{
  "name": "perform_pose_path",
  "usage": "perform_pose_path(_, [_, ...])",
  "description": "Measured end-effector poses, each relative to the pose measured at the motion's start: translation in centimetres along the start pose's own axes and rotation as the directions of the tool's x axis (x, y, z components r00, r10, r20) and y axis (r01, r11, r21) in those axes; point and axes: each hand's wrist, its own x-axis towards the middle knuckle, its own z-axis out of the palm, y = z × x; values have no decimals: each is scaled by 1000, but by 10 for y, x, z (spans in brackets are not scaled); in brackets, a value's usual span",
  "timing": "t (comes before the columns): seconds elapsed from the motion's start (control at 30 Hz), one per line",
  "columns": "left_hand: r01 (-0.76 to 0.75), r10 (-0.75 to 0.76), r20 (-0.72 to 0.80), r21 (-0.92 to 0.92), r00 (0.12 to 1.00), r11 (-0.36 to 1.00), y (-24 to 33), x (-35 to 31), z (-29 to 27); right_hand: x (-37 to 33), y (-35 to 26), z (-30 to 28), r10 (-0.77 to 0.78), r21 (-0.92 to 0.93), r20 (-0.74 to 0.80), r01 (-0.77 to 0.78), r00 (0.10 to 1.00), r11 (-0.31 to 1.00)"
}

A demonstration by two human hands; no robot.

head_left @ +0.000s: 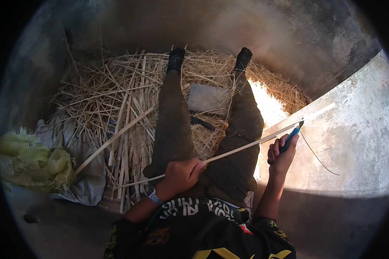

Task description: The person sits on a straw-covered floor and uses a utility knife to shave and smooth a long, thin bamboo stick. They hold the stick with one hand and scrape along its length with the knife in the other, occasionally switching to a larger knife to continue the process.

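Observation:
A long, thin, pale strip of bamboo or wood (pixel 242 148) slants across my lap, rising to the right. My left hand (pixel 182 173) is closed around it over my thigh, with a watch on that wrist. Out to the right, my right hand (pixel 283 156) grips the teal and black handle of a utility knife (pixel 291 138). The knife's short dark blade touches or lies very close to the strip near its far right end. Below the blade a thin curled shaving (pixel 317 156) hangs down.
Straw-like shavings and loose strips (pixel 112 99) cover the floor around my outstretched legs. Between them lie a grey block (pixel 207 98) and a dark-handled tool (pixel 202 123). A yellow-green sack (pixel 34 162) sits at the left. Concrete walls (pixel 350 142) rise at the right and beyond my feet.

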Motion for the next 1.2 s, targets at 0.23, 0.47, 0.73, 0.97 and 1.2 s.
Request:
perform_pose_path(0.23, [-8,12,-57,66,998,998,-9,-9,-1,21,37,-1,-550,-626,36,448,834,638])
perform_pose_path(0.47, [81,-70,-92,112,993,990,-29,-10,6,40,38,0,202,473,639,-586,742,658])
perform_pose_path(0.73, [104,-97,-48,167,994,981,-29,-3,11,45,53,-14,-46,-502,15,47,999,863])
perform_pose_path(0.97, [269,-246,-134,188,960,945,-39,3,12,89,44,-94,-790,-949,296,256,537,-181])
perform_pose_path(1.2, [293,-287,-63,141,956,946,-39,7,12,20,40,-39,-353,-689,225,405,908,602])
